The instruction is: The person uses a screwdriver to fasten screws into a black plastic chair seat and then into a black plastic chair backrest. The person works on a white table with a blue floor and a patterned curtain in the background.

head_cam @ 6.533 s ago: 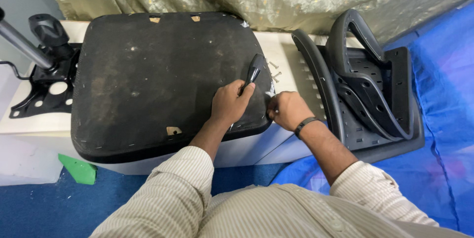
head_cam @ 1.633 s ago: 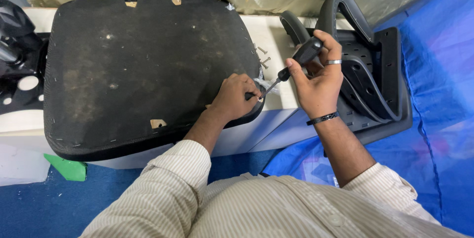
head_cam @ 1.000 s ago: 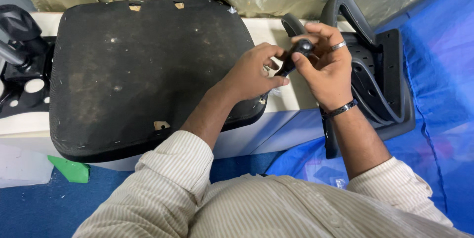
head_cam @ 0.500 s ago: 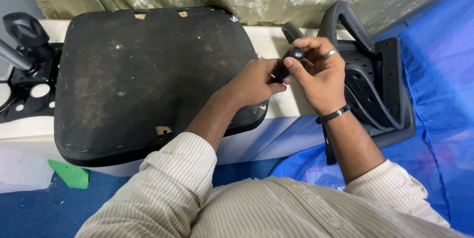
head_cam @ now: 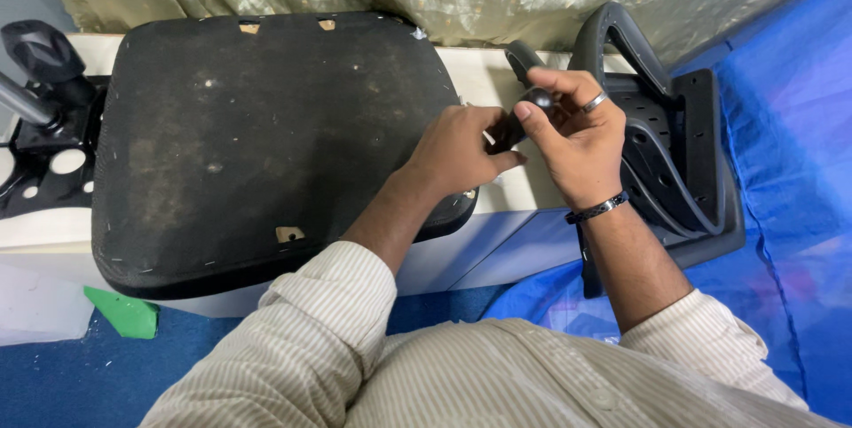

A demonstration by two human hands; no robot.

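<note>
A small black-handled tool (head_cam: 519, 117) sits gripped between both hands above the bench (head_cam: 484, 73), the right hand (head_cam: 577, 140) with fingers (head_cam: 546, 82) clamped on its handle, the left hand (head_cam: 457, 149) with fingers pinched on its lower end. Left of the fingers lies a worn black seat cushion (head_cam: 266, 135); right of them, black plastic chair parts (head_cam: 674, 153) rest on blue sheeting (head_cam: 790, 171).
</note>
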